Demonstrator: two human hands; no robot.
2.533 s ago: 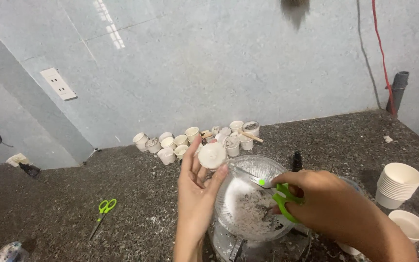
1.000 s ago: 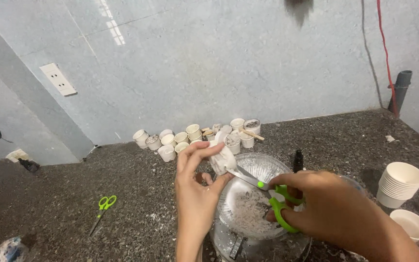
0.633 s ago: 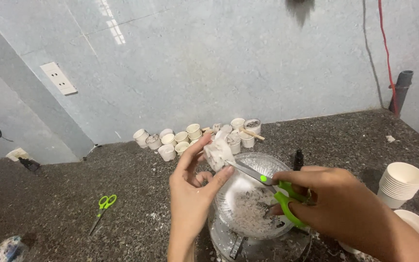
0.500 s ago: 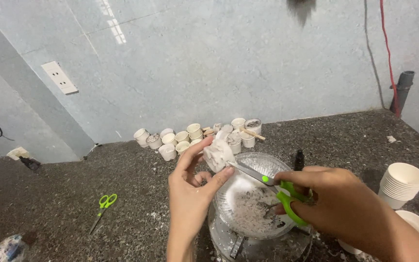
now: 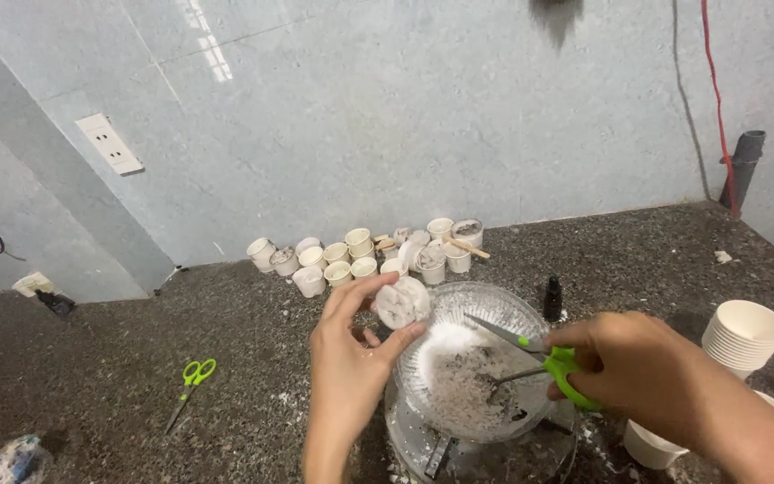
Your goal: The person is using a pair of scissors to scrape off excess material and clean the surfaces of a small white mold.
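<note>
The left hand (image 5: 347, 367) holds a small white paper cup (image 5: 402, 302) pinched between thumb and fingers (image 5: 371, 287), raised over the near-left rim of a clear glass bowl (image 5: 494, 309). The cup lies tipped on its side, and its surface looks crumpled or cut — the view is too soft to tell which. The right hand (image 5: 638, 372) grips a pair of green-handled scissors (image 5: 530, 354), fingers closed through the loops, with the blades parted and pointing left across the bowl toward the cup. The long axis of the scissors runs roughly left to right, the tips just short of the cup and a little lower; the cup sits up and to the left of the blade tips, so the right hand's tool is the nearer of the two to close that gap.

The bowl holds a heap of pale, greyish shreds and stands on some base whose lower part is cut off by the bottom edge of the picture. Toward the back edge of the counter (image 5: 136, 358), a cluster of small white cups (image 5: 360, 255) is lined against the wall. A second pair of green scissors (image 5: 190, 385) lies well to the left, a small dark bottle (image 5: 553, 298) stands just behind the bowl, and a stack of paper cups (image 5: 745, 333) rises near the right edge.
</note>
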